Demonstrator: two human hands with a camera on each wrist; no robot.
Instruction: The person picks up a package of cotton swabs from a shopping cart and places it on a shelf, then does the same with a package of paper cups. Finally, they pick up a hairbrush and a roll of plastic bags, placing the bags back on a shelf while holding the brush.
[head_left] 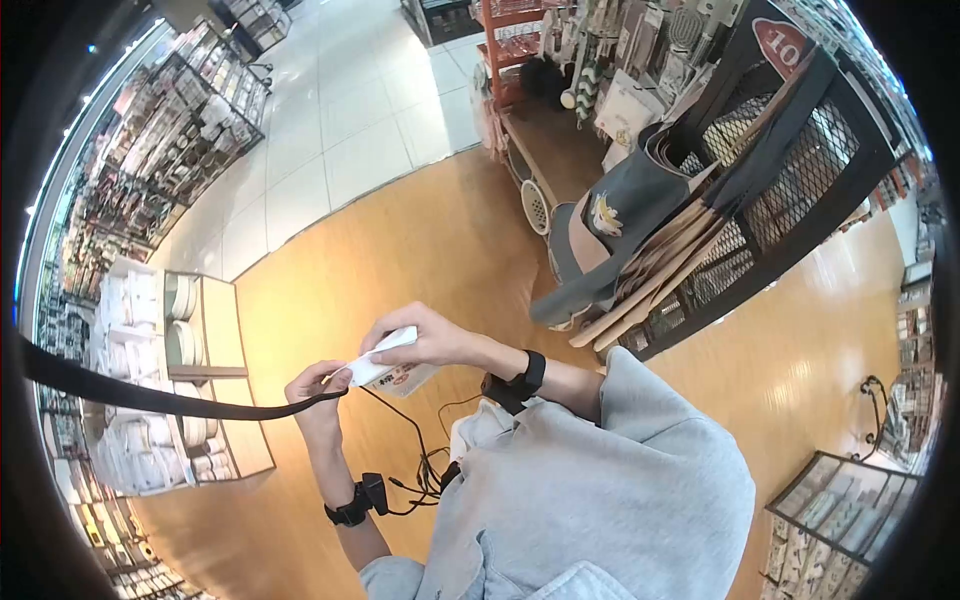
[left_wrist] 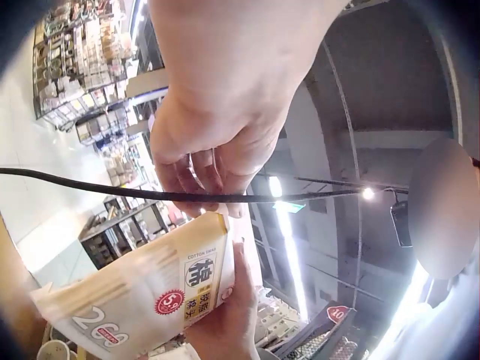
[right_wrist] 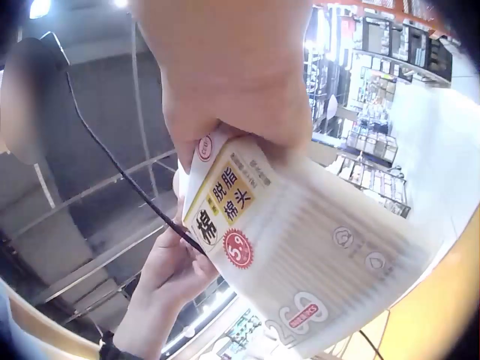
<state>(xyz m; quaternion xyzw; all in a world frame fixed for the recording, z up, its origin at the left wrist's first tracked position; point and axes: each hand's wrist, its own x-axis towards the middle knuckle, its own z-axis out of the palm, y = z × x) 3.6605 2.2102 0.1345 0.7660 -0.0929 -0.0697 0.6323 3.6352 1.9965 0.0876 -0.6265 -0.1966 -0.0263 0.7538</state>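
Note:
A white cotton swab packet (head_left: 402,378) with printed characters and a red round mark is held between both hands. My left hand (head_left: 316,388) pinches its end with thumb and fingertips; in the left wrist view the left hand (left_wrist: 217,112) meets the packet's (left_wrist: 142,300) upper corner. My right hand (head_left: 428,336) grips the packet from above. In the right wrist view the right hand (right_wrist: 232,90) covers the top of the packet (right_wrist: 315,240), with rows of swabs showing through its face, and the left hand (right_wrist: 169,274) is beside its edge.
A black strap (head_left: 200,400) crosses to the left hand, and thin cables (head_left: 425,465) hang below the hands. Hats and bags (head_left: 620,215) hang on a black mesh rack (head_left: 800,180) at right. A low shelf (head_left: 215,330) with goods stands at left.

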